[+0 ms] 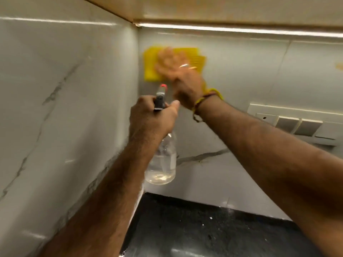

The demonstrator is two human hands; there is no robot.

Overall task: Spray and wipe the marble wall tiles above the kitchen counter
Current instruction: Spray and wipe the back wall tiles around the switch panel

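Right hand [174,67], blurred, flat and open on yellow cloth [150,64] against grey-veined marble wall tiles [241,71]; left hand [150,119] clenched around clear plastic spray bottle [163,164].

A home kitchen corner. Grey-veined marble wall tiles [55,93] meeting at a corner above a black speckled stone surface [185,229]; wooden cabinet underside [204,10] with a light strip [241,31] overhead; white switch panel [297,123] set into the right-hand wall.
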